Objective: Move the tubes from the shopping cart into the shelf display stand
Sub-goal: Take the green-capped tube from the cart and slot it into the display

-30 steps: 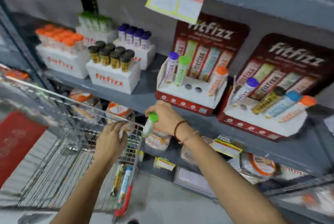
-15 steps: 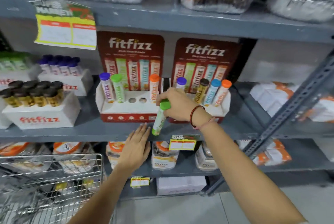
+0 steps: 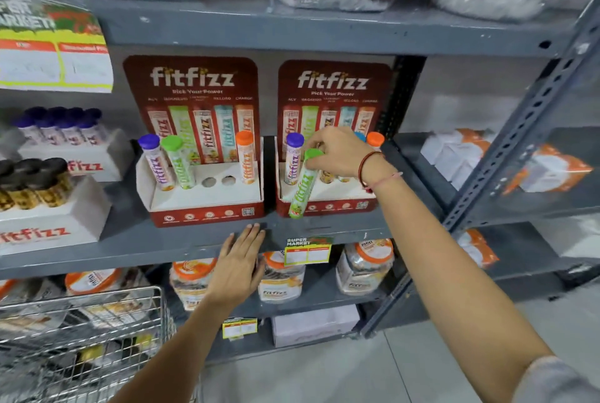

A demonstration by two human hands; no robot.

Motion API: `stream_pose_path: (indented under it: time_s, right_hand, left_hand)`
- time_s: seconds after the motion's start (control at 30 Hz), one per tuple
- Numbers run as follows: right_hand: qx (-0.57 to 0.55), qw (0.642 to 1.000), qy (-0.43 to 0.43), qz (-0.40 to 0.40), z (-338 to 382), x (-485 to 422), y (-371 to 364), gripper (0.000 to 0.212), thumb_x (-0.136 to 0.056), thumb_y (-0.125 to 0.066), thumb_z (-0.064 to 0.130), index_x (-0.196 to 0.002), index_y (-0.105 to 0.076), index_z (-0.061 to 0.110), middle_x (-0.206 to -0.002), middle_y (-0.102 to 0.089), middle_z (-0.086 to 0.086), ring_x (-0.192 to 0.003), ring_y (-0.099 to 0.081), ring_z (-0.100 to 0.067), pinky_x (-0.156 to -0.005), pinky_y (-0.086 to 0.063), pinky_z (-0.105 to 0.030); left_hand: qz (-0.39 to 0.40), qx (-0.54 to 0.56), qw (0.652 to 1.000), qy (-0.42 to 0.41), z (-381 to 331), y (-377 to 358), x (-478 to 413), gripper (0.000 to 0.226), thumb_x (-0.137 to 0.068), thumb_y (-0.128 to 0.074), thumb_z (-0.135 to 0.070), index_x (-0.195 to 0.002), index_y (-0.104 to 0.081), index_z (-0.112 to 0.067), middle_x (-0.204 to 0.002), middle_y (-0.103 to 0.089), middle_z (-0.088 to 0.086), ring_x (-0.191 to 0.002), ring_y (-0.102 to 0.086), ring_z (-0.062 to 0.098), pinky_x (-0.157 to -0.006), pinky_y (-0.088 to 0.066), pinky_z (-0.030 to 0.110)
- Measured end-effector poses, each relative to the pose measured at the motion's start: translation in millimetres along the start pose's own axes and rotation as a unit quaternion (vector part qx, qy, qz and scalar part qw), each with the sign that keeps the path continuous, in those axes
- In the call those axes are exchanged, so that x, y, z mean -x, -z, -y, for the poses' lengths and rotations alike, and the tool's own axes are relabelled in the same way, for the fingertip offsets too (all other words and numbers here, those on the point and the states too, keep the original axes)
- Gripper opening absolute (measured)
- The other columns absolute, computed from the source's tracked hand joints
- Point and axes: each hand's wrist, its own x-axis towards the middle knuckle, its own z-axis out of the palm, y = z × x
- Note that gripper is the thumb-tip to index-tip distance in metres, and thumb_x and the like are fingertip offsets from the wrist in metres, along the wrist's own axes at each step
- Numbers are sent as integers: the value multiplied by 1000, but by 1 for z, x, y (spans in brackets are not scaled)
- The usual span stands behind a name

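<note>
My right hand (image 3: 337, 151) is up at the right display stand (image 3: 328, 206), fingers pinched around the green cap of a green tube (image 3: 303, 186). I hold the tube by its top end only; the body hangs down and tilts to the left, its lower end in front of the stand's red front edge, not seated in any hole. Just left of my fingers a purple-capped tube (image 3: 293, 159) stands upright in that stand, and an orange cap (image 3: 375, 139) shows past my knuckles on the right, with a sliver of a blue cap beside it; my hand hides the rest of that row.

My left hand (image 3: 238, 269) is flat and spread, grasping nothing, palm toward the front edge of the grey shelf (image 3: 194, 245), fingertips up against the lip just below the gap between the two stands.

The left display stand (image 3: 204, 204) holds three upright tubes: a purple-capped one (image 3: 157, 164) at the far left, a green-capped one (image 3: 178, 164) touching it, and an orange-capped one (image 3: 245, 157) at the right end. Two round holes (image 3: 218, 181) sit between the green and the orange.

The wire shopping cart (image 3: 97, 334) is at the near left, low in my view; what lies inside it is too blurred to tell. Jars with orange lids (image 3: 365, 267) stand on the shelf below, behind a yellow price tag (image 3: 307, 251)
</note>
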Motion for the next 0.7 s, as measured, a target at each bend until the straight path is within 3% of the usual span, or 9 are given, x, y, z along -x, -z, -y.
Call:
stream_pose_path:
  time_s: [0.07,0.13,0.27,0.37,0.47,0.57,0.7]
  right_hand:
    - [8,1000,0,-8,-7,-5,8,33,-83,-65,20,-113,-66,6,-82,-51,-3,-87,-43,-18,-60,-36,-19]
    - [29,999,-1,-17,-12,-11,18,35,-84,-64,19,-117,-64,5,-100,-59,-11,-91,-47,-19,-68,-37,-19]
    - [54,998,-12,-25,-17,-29,25,41,-86,-63,18,-124,-58,6,-118,-59,-13,-110,-52,-25,-88,-43,-29]
    - [90,995,-22,-20,-19,-41,21,41,-85,-63,23,-124,-58,12,-128,-57,-16,-127,-42,-34,-105,-40,-42]
    - [113,993,-28,-10,-22,-47,15,37,-87,-61,22,-122,-59,9,-124,-58,-18,-129,-34,-36,-105,-37,-47]
    - [125,992,-29,-8,-27,-52,11,38,-88,-60,22,-125,-57,11,-126,-58,-18,-129,-33,-36,-105,-35,-47]
    - [135,990,-42,4,-32,-56,14,43,-89,-60,25,-129,-53,13,-126,-55,-21,-130,-32,-36,-103,-35,-44]
  left_hand:
    - [1,8,1000,-17,-5,-1,-5,64,-96,-16,-46,-131,-47,-3,-138,-47,14,-129,-40,26,-107,-13,38]
    - [-4,9,1000,-27,-9,-2,-9,68,-95,-11,-49,-131,-47,-4,-138,-48,13,-128,-41,27,-108,-15,39]
    - [-11,-3,1000,-23,-10,-4,-10,60,-91,-28,-43,-134,-44,-5,-138,-47,12,-128,-41,25,-106,-21,50]
    - [-10,0,1000,-27,-8,-4,-10,60,-91,-28,-43,-136,-42,-5,-139,-46,12,-129,-40,26,-106,-23,51]
    - [-7,9,999,-30,-7,-4,-10,61,-94,-22,-47,-136,-41,-6,-139,-47,12,-128,-41,26,-105,-25,50]
    - [1,11,999,-31,-6,-4,-9,69,-95,-9,-51,-136,-41,-6,-138,-47,12,-128,-42,26,-105,-23,50]
    - [6,11,1000,-25,-7,-2,-10,72,-94,-6,-52,-135,-43,-7,-138,-47,12,-127,-43,26,-105,-21,50]
